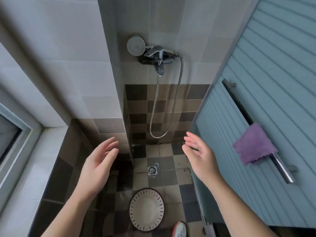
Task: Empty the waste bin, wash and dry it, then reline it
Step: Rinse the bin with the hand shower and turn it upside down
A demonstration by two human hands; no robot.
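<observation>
Down on the checkered tile floor (171, 163), the waste bin (146, 209) stands upright near the bottom of the view, seen from straight above: a round white bin with dark slits around its rim, nothing visible inside it. Both hands hover above it and hold nothing. The left hand (98, 165) is spread, fingers loosely extended, palm turned inward; the right hand (199, 155) mirrors it (fingers relaxed and slightly curled), well apart from the left. Between them, farther along the floor, sits a square metal floor drain (152, 170). A shower mixer tap (156, 54) with its hose (154, 106) is mounted on the tiled wall. At right, a purple cloth (254, 145) hangs over a metal bar (280, 165) on the blue door.
</observation>
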